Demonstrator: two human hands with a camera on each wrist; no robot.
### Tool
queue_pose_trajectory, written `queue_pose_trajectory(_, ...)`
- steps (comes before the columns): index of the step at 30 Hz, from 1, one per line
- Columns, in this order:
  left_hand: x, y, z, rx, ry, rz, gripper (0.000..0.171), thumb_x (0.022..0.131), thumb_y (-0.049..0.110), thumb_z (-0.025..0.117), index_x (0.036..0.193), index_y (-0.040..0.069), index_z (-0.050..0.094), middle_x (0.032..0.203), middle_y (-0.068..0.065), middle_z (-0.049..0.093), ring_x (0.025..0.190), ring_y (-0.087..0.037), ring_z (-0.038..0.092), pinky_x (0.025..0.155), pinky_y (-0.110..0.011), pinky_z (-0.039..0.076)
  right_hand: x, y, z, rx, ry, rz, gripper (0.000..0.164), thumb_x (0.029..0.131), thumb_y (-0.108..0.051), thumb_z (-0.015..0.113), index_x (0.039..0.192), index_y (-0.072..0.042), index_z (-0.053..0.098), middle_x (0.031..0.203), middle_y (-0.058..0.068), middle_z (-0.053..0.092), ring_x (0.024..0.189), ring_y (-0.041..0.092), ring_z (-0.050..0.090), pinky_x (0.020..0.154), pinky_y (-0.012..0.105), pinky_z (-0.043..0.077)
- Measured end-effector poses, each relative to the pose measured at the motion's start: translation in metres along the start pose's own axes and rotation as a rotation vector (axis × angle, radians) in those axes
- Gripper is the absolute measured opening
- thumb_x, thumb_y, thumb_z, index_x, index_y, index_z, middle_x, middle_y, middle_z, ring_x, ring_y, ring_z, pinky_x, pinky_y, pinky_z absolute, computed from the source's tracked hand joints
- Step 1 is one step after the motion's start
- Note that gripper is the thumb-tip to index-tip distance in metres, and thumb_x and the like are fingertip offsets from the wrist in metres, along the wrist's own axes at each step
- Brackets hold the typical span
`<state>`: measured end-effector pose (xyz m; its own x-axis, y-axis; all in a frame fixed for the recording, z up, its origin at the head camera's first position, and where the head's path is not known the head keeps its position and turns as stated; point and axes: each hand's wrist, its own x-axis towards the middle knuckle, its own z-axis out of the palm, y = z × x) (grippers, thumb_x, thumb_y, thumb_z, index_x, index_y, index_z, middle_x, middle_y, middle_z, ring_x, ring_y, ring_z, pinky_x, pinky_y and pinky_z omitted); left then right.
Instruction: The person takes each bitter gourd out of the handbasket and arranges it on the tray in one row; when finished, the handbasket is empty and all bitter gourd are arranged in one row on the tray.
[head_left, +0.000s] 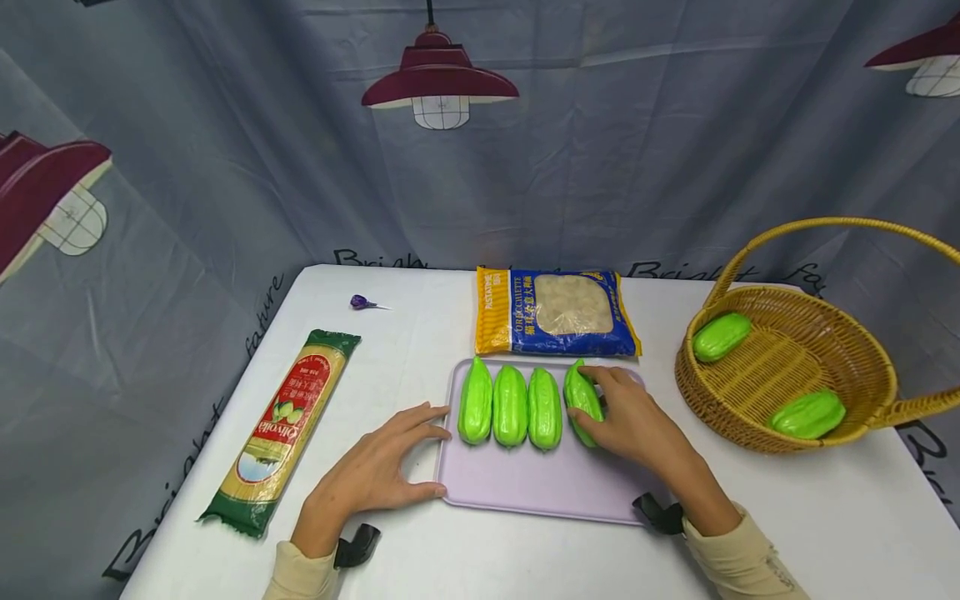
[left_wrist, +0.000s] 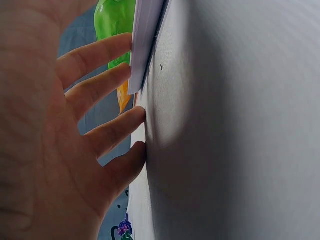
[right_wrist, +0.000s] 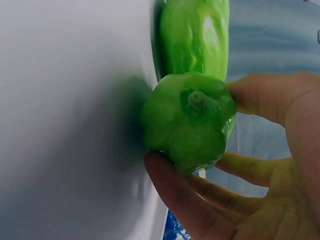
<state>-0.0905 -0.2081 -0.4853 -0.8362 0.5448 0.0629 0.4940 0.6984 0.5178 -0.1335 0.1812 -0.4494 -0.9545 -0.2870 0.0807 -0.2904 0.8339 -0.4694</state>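
Observation:
On the lilac tray (head_left: 517,487), several glossy, ribbed green bitter melons (head_left: 511,406) lie side by side in a row. The rightmost bitter melon (head_left: 581,398) is held by my right hand (head_left: 633,417), thumb on one side and fingers on the other. The right wrist view has this melon (right_wrist: 187,120) end-on with its stem, another behind it. My left hand (head_left: 378,467) is spread at the tray's left edge. Two of its fingertips touch the tray's side (left_wrist: 145,45) in the left wrist view, while others rest on the table.
A wicker basket (head_left: 693,396) with a tall handle stands on the right, two more green bitter melons (head_left: 808,414) inside. Behind the tray lies a blue and yellow pasta bag (head_left: 558,312). A spaghetti pack (head_left: 285,429) and a small purple-wrapped lollipop (head_left: 363,302) lie on the left.

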Motion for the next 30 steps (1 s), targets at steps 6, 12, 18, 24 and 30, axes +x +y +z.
queue_pose_trajectory(6,0.0009,0.0006,-0.0008,-0.002,-0.004,-0.002,0.064,0.083,0.06,0.088,0.137,0.03,0.07,0.169,0.011,0.044,0.159,-0.028,0.037,0.124,-0.055,0.042,0.0002,-0.004,0.0037,0.0,0.012,-0.004,0.066,0.095,-0.03,0.082,0.147,0.003,0.058,0.142,0.031,0.062,0.13,0.05,0.06,0.102,0.066,0.056)
queue_pose_trajectory(12,0.0011,0.0016,-0.0018,-0.01,-0.014,-0.012,0.064,0.084,0.06,0.088,0.137,0.03,0.069,0.169,0.012,0.043,0.16,-0.028,0.037,0.124,-0.057,0.042,-0.0001,-0.0037,0.0055,0.017,0.038,-0.005,0.058,0.1,-0.032,0.079,0.142,0.002,0.06,0.135,0.029,0.064,0.109,0.038,0.066,0.084,0.056,0.061)
queue_pose_trajectory(18,0.0008,0.0004,-0.0006,-0.002,-0.01,-0.006,0.064,0.083,0.06,0.088,0.137,0.03,0.069,0.169,0.012,0.043,0.159,-0.027,0.037,0.124,-0.056,0.042,0.0003,-0.0029,0.008,0.031,0.044,0.011,0.058,0.1,-0.031,0.078,0.142,0.003,0.058,0.131,0.03,0.063,0.1,0.034,0.066,0.078,0.052,0.062)
queue_pose_trajectory(24,0.0002,-0.0001,0.0,0.003,-0.005,-0.005,0.064,0.083,0.061,0.088,0.137,0.031,0.07,0.168,0.012,0.044,0.159,-0.027,0.038,0.124,-0.055,0.043,0.0006,-0.0034,0.0081,0.024,0.029,0.03,0.066,0.101,-0.034,0.077,0.149,0.004,0.053,0.136,0.032,0.061,0.105,0.038,0.066,0.082,0.056,0.062)
queue_pose_trajectory(30,0.0001,0.0008,-0.0011,0.002,-0.016,-0.017,0.064,0.084,0.061,0.087,0.137,0.031,0.069,0.169,0.012,0.044,0.159,-0.027,0.037,0.124,-0.055,0.043,0.0013,-0.0015,0.0024,0.025,0.003,0.066,0.067,0.103,-0.036,0.074,0.153,0.001,0.05,0.138,0.029,0.06,0.105,0.036,0.067,0.08,0.055,0.062)
